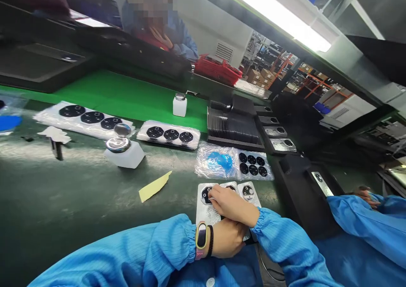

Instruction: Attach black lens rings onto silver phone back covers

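Observation:
Three silvery metal plates lie side by side in front of me. The left plate (206, 214) carries a black octagonal sticker (206, 195) near its top; the right plate (254, 199) has a similar round black piece. My right hand (233, 203) crosses over the middle plate. Its fingers are drawn together at the left plate's sticker, with perhaps something small and pale at their tips. My left hand (226, 238), with a yellow-cased band at the wrist, is curled over the plates' lower ends beneath the right wrist. Its fingertips are hidden.
Sticker sheets (253, 165) and a bag with blue contents (218, 162) lie beyond the plates. Two white dispenser bottles (127, 155) (179, 106), a yellow paper scrap (154, 187) and a black rack (233, 126) stand around. A co-worker's sleeve (364, 215) is at right.

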A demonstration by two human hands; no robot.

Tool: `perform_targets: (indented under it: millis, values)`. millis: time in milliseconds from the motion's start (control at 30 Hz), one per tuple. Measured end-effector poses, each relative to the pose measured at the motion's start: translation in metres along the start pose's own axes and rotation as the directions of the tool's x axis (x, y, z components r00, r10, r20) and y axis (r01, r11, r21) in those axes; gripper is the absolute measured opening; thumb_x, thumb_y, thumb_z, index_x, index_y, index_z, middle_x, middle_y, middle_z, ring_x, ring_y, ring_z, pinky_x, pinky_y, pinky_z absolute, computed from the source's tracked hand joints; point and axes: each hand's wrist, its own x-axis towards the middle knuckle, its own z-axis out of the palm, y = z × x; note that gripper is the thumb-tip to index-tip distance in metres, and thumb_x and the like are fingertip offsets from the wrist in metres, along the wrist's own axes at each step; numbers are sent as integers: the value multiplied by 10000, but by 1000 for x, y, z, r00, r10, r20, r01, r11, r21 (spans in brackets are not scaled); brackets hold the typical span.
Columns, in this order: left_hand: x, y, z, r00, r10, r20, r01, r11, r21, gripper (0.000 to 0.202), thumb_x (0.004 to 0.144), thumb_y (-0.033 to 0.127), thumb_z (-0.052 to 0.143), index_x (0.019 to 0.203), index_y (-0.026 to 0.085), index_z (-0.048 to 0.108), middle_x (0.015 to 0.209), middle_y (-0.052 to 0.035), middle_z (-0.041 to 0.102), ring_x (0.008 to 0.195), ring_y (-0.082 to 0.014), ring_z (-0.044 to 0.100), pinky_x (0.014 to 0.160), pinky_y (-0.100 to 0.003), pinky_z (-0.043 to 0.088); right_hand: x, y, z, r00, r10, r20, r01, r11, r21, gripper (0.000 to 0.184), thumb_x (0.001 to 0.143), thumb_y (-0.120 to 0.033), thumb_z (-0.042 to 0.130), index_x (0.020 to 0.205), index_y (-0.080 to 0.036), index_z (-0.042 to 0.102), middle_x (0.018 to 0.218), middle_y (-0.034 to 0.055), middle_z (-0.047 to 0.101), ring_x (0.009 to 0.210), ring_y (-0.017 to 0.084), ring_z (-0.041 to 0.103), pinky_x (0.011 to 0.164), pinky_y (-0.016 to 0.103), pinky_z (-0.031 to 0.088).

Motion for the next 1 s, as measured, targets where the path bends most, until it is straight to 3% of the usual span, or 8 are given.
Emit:
perform_targets:
  millis: [200,367,467,633,1000]
  values:
    - [-2,-1,3,999,10,40,-10,1000,-3,339,816,261,545,1085,124,700,1034,-167,727,973,-379,650,870,-471,490,2,-5,0,999,33,19,-31,996,-79,91,883,-113,534,907,-145,616,888,63,664,753,169,634,630,264,486]
    - [0,-3,9,990,85,108,-84,996,-19,226,843,211,526,907,129,727,890,-138,745,778,-291,687,775,-379,522,2,-8,2,998,51,32,-47,993,-108,103,882,-109,524,903,-146,617,880,68,663,757,177,634,618,267,484]
    - [1,-4,11,986,110,125,-108,994,-27,192,852,192,537,856,115,713,874,-129,741,770,-251,686,758,-315,518,3,-9,2,997,58,51,-50,989,-138,126,878,-87,510,919,-137,618,885,78,662,773,183,637,628,271,487]
    - [2,-4,15,986,104,131,-100,994,-35,168,853,194,555,820,110,697,855,-124,739,722,-237,680,698,-303,520,6,-11,1,995,61,83,-45,982,-182,161,867,-57,492,916,-129,627,891,98,668,809,209,642,655,296,495]
    - [5,-4,7,988,105,116,-100,994,-48,228,846,204,541,933,86,716,908,-156,745,780,-282,695,706,-351,530,10,-5,12,996,14,90,4,980,-201,163,876,-62,500,957,-120,628,917,109,669,817,214,641,645,300,496]
